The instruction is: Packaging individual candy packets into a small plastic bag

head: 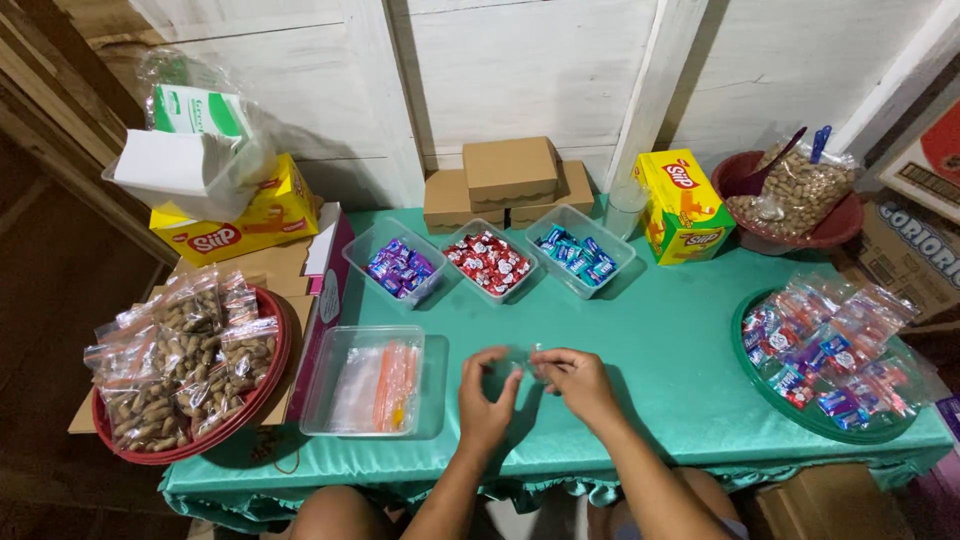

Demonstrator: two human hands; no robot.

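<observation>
Both hands meet at near table centre. Left hand [487,392] and right hand [572,378], fingers curled, pinch a small clear bag [522,362] between them. Bag tub [368,381] just left; three candy tubs [489,262] beyond.

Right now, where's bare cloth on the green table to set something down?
Widest free patch: between right hand, yellow carton and green tray of filled bags. A narrower strip runs between the three candy tubs and left hand. The left side is crowded by the clear bag container and peanut tray.
</observation>
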